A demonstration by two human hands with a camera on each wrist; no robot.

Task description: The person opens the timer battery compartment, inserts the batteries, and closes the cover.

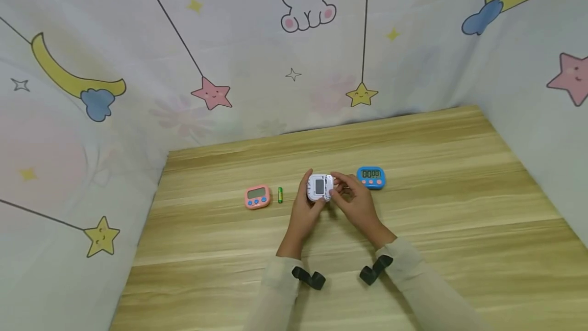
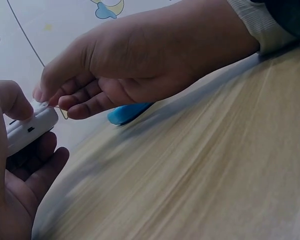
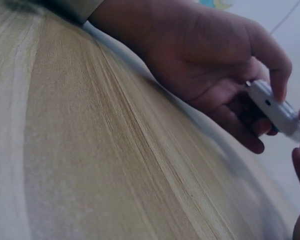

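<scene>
A white timer [image 1: 316, 195] is held above the table, its grey rectangular panel facing up and a slot-like recess along its right side. My left hand [image 1: 303, 214] grips it from the left, thumb on the near edge and fingers beneath. At the timer's right edge, my right hand [image 1: 360, 209] pinches with thumb and index finger, the other fingers curled. Side-on in the left wrist view, the white casing [image 2: 36, 129] has a small dark notch. The right wrist view shows the left thumb pressing on the casing [image 3: 270, 105]; the right fingertips there are partly cut off.
A pink timer [image 1: 257, 197] with blue buttons lies left of the hands, and a small green battery [image 1: 280, 195] lies beside it. Just right of the right hand is a blue timer [image 1: 371, 178] reading 00:00. A patterned cloth [image 1: 257, 55] hangs behind the wooden table [image 1: 220, 249].
</scene>
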